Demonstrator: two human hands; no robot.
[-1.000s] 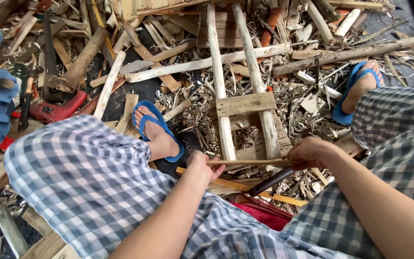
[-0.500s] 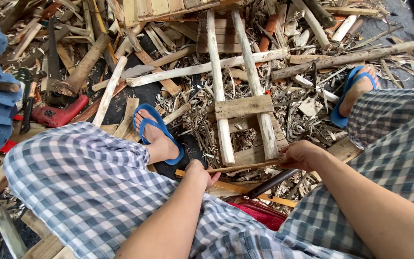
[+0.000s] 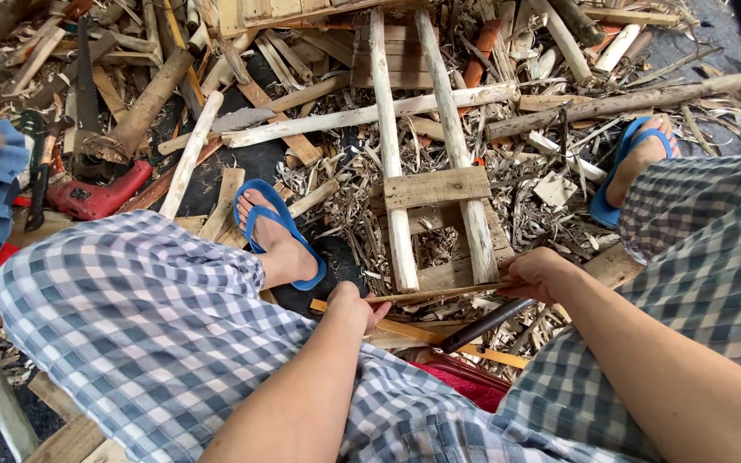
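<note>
A rough woodworking spot is showing here: shavings, cut sticks, a red drill lying on the ground.

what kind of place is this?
Probably an informal woodworking spot on the ground: wood shavings and offcuts everywhere, a red power drill, a handsaw, and a rough wooden frame.

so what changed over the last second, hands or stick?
Very little. The left hand and right hand each keep their grip on an end of the thin stick, which lies nearly level between them; the right hand has edged slightly left. Nothing was taken up or let go. The wooden frame, the red drill and both feet in blue sandals stayed put.
</note>
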